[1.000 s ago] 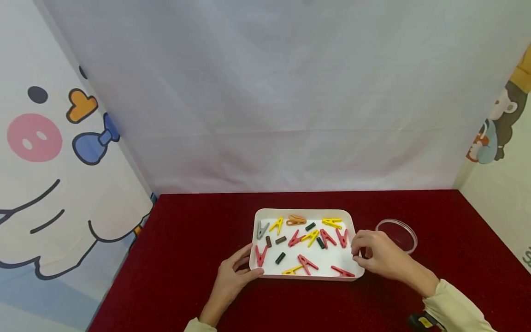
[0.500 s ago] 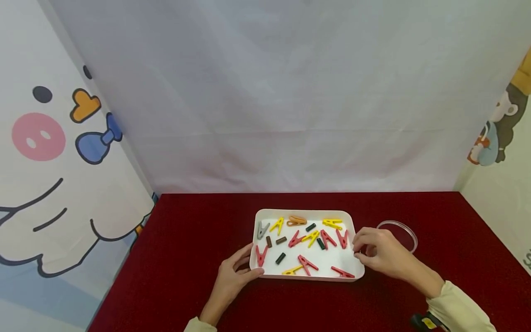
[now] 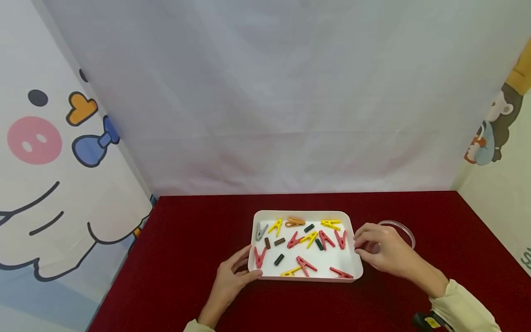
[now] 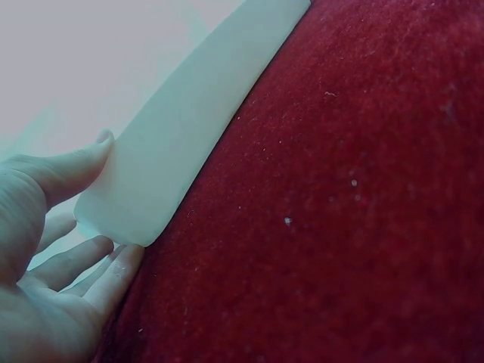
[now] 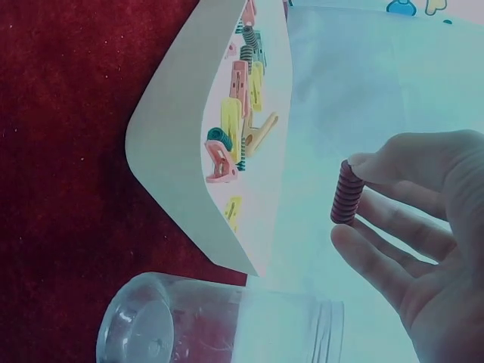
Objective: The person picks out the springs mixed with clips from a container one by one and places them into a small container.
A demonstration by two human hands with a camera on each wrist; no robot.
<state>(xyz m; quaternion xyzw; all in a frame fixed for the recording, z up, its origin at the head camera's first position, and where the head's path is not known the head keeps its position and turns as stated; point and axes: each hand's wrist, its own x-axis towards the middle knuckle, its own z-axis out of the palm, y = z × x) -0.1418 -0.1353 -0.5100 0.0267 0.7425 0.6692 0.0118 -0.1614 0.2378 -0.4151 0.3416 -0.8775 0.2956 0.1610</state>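
Observation:
My left hand [image 3: 229, 276] holds the near left corner of a white tray [image 3: 307, 279], with the thumb on one side wall and fingers on the other; the left wrist view shows this grip [image 4: 68, 249]. My right hand [image 3: 383, 246] is raised beside the tray's right edge. In the right wrist view it pinches a small brown spring [image 5: 348, 193], coiled and ribbed, between thumb and fingertips. Inside the tray lie red clothespins [image 3: 306, 266], yellow clothespins [image 3: 275, 226], a grey one [image 3: 261, 231], an orange one [image 3: 295, 222], and several dark green and brown springs [image 3: 279, 259].
A clear plastic jar [image 5: 204, 318] stands right of the tray, partly hidden behind my right hand in the head view. Red cloth [image 3: 199, 230] covers the table. A white curtain [image 3: 290, 92] hangs behind, with printed cartoon panels [image 3: 35, 138] at the sides.
My right hand has moved slightly up and away from the tray's right edge. The left hand keeps its hold on the tray, and the clothespins lie as before.

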